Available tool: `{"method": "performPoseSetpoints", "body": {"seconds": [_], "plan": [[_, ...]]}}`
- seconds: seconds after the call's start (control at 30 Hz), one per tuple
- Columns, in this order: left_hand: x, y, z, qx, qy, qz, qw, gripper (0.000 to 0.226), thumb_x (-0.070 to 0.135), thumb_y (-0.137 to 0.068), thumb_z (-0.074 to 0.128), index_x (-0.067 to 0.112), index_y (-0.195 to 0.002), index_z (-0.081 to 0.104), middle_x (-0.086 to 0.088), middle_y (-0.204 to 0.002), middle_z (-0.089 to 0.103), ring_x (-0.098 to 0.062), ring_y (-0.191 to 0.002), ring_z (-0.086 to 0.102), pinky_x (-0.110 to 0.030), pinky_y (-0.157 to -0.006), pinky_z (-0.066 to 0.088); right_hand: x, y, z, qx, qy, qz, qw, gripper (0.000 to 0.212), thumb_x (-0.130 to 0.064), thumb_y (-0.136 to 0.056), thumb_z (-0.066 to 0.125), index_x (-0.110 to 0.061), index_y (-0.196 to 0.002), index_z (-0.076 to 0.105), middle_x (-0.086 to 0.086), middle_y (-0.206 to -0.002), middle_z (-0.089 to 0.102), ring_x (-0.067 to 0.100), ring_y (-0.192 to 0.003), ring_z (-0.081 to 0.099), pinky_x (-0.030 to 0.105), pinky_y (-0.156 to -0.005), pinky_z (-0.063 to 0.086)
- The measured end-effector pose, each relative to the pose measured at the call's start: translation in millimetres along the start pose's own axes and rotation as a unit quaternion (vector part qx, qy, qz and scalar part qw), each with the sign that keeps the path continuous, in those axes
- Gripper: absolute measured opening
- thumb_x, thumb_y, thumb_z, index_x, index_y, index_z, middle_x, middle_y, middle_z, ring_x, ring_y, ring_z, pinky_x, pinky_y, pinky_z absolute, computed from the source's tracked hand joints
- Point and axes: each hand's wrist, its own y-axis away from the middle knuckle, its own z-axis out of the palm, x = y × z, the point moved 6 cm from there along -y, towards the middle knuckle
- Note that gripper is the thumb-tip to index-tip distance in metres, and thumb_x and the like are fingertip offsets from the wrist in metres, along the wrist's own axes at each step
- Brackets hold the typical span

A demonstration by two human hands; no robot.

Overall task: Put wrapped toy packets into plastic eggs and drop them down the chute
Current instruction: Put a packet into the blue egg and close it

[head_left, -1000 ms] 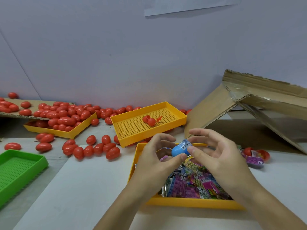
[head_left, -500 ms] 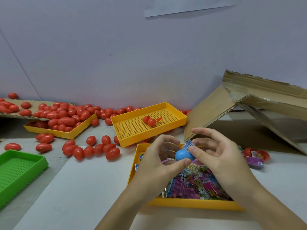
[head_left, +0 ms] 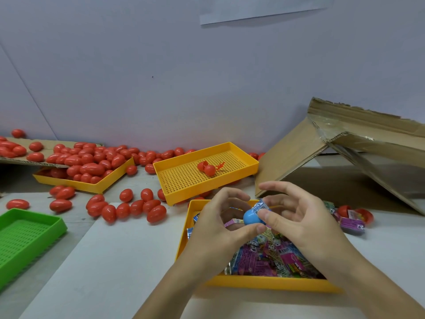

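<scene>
Since a second ago, both my hands have dropped slightly toward the lower centre of the frame, and the small blue plastic egg half (head_left: 249, 218) sits lower over the yellow tray of wrapped toy packets (head_left: 271, 283). My left hand (head_left: 217, 229) pinches the egg half between thumb and curled fingers. My right hand (head_left: 296, 217) presses a blue-and-white wrapped packet (head_left: 261, 206) against its top with the thumb, the other fingers spread loosely. Loose red plastic eggs (head_left: 128, 209) lie on the worktop at centre left. At upper right leans the brown cardboard chute (head_left: 299, 157).
</scene>
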Motion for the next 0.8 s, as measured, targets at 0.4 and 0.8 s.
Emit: {"method": "performPoseSetpoints", "body": {"seconds": [0.4,0.8], "plan": [[-5.7,-1.0,-2.2,0.003,0.103,-0.055,0.993,0.027,0.034,-0.085,0.069,0.015,-0.103,0.077,-0.009,-0.106,0.074,-0.025,-0.104,0.070,-0.040,-0.090,0.058,-9.0,1.5,3.8,0.012,0.033,-0.057,0.998,0.037,-0.042,-0.070,0.071,-0.034,-0.107,0.069,-0.014,-0.097,0.073,0.006,-0.095,0.069,0.021,-0.076,0.058],[-8.0,-2.8,1.2,-0.002,0.273,-0.123,0.954,0.035,0.026,-0.089,0.064,0.000,-0.112,0.069,-0.022,-0.110,0.071,-0.032,-0.101,0.072,-0.025,-0.075,0.059,-14.6,6.5,10.9,0.067,0.285,-0.167,0.941,0.044,-0.053,-0.071,0.072,-0.033,-0.109,0.064,-0.027,-0.102,0.056,0.000,-0.100,0.056,0.007,-0.072,0.044]]}}
